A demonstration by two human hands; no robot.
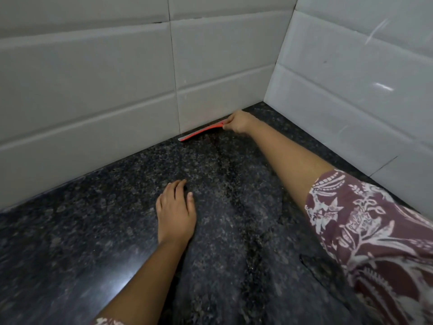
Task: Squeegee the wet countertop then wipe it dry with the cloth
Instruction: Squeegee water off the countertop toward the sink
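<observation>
A red squeegee lies with its blade on the dark speckled granite countertop, right along the foot of the back tiled wall. My right hand is stretched far forward and shut on the squeegee's right end. Flat on the counter nearer to me rests my left hand, palm down, fingers slightly apart, holding nothing. A dark wet streak runs down the counter's middle from the squeegee toward me. No cloth is in view.
White tiled walls meet in a corner at the back right, closing the counter on two sides. A dark patch, perhaps water, lies beside my patterned right sleeve.
</observation>
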